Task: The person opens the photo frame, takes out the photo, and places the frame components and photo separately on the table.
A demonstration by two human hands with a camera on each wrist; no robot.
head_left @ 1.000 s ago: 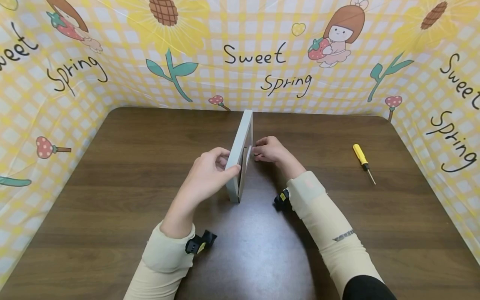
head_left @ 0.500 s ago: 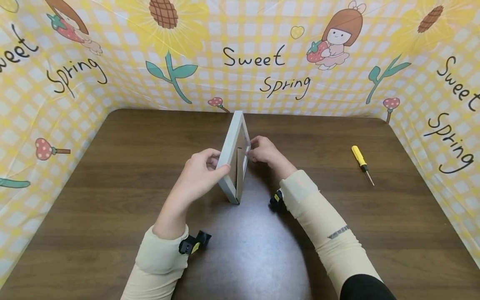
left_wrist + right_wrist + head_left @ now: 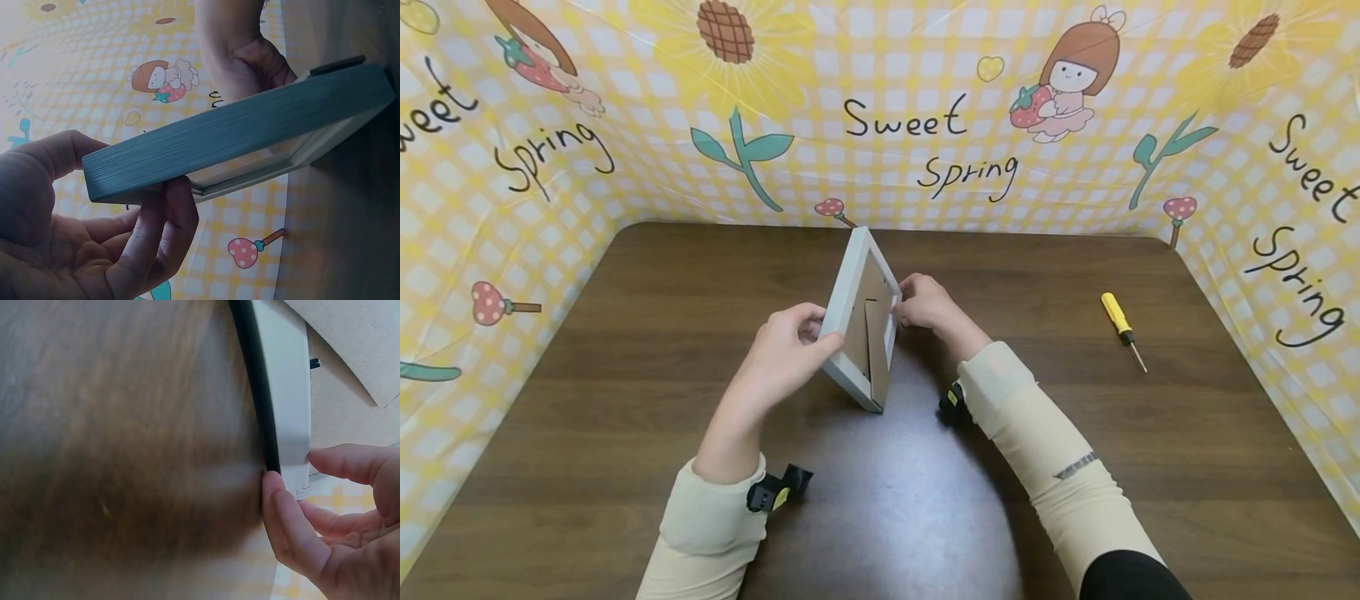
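Note:
A pale grey picture frame (image 3: 846,287) stands tilted on the table, its brown backboard and stand leg (image 3: 874,350) facing right. With thumb on the back and fingers curled to the front, my left hand (image 3: 786,346) grips the frame's left side. At the opposite side, my right hand (image 3: 928,304) pinches the rim. The right wrist view has the thumb against the white rim (image 3: 290,400) and fingers under its black edge (image 3: 259,394). A small dark tab (image 3: 314,363) sticks out over the backboard. In the left wrist view, the front is seen only at a slant.
A yellow-handled screwdriver (image 3: 1120,321) lies on the right of the brown wooden table (image 3: 625,400). A yellow checked cloth (image 3: 880,50) with printed figures walls off the back and both sides.
The frame has turned so that more of its backboard and stand leg shows. My left hand moved left with its side; my right hand shifted slightly left, then stayed nearly still.

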